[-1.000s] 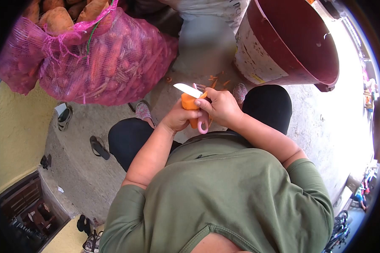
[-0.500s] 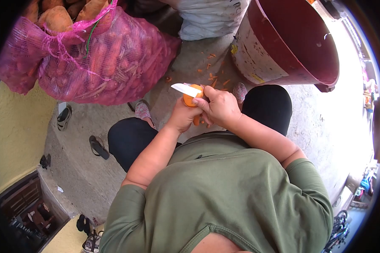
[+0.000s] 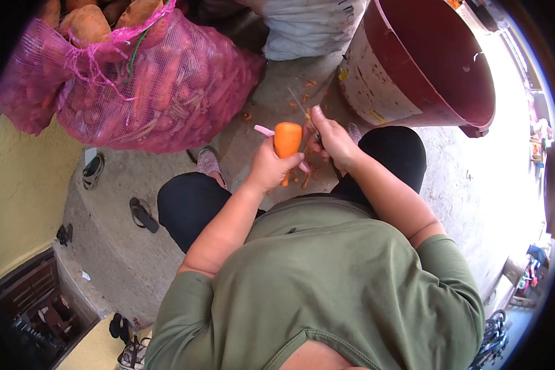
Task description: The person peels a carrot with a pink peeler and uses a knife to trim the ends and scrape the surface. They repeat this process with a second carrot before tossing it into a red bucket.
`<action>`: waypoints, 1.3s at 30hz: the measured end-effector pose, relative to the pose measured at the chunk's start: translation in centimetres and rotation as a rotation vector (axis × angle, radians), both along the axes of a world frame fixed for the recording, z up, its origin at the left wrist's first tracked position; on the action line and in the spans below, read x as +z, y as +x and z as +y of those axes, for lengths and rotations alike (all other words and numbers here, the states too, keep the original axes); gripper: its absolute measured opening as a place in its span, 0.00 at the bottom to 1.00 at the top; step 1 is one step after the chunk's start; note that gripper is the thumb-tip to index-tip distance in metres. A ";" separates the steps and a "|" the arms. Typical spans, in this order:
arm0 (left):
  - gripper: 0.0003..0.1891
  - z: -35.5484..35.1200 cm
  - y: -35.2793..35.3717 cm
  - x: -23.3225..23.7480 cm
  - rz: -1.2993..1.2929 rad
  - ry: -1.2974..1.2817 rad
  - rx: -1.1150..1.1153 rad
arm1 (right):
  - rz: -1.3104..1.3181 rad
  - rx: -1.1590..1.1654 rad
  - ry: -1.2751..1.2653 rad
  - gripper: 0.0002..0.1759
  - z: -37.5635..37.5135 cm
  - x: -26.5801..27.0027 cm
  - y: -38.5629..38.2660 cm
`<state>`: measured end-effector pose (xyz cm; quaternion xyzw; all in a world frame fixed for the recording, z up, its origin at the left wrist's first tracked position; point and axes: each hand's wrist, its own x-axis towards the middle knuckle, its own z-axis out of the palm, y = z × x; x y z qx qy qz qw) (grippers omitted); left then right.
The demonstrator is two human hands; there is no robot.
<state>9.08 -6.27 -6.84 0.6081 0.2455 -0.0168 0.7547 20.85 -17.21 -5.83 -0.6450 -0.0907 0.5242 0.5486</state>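
Observation:
My left hand (image 3: 268, 165) is wrapped round a peeled orange carrot (image 3: 288, 140), its thick, flat-cut end pointing up. A slim pink thing (image 3: 264, 130) crosses behind the carrot in the same hand; its kind is not clear. Just to the right, my right hand (image 3: 333, 139) is closed round a knife, its handle mostly hidden by the fingers. The thin knife blade (image 3: 297, 100) points up and left, edge-on and apart from the carrot. Orange scraps (image 3: 306, 179) lie on the floor below the hands.
A pink mesh sack (image 3: 160, 92) full of carrots stands at the upper left, with large brownish roots (image 3: 87, 24) on top. A big dark red bucket (image 3: 379, 80) stands at the upper right. Between them is a white sack (image 3: 308, 31). Loose sandals (image 3: 143, 214) lie left.
My right hand has moved right, taking the knife off the carrot's top; its blade has turned from flat to edge-on. The carrot now shows more fully in my left hand.

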 end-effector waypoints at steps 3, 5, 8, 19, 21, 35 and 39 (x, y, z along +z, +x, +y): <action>0.14 -0.3 -0.1 -0.5 -0.124 0.624 -0.010 | -0.206 0.029 0.119 0.22 0.3 -0.9 -1.0; 0.15 -0.4 -0.3 -0.9 -0.202 0.693 0.012 | -0.235 0.016 0.181 0.25 0.4 -0.9 -1.1; 0.14 0.2 -0.6 -0.9 -0.201 0.272 0.143 | -0.571 -0.166 0.191 0.23 -0.4 2.3 1.0; 0.06 0.6 -0.3 1.7 -0.252 0.243 0.178 | -1.467 -0.898 -0.115 0.24 -7.0 9.0 7.7; 0.07 0.1 0.1 2.8 -0.306 0.090 0.127 | -1.210 -0.626 0.066 0.16 -6.2 7.3 6.2; 0.05 12.6 5.4 19.2 -0.402 1.869 0.500 | -0.037 -0.147 0.250 0.11 -3.3 3.4 0.5; 0.28 19.4 5.6 22.4 0.316 2.266 0.691 | -0.036 -0.090 0.219 0.10 -3.5 3.6 0.8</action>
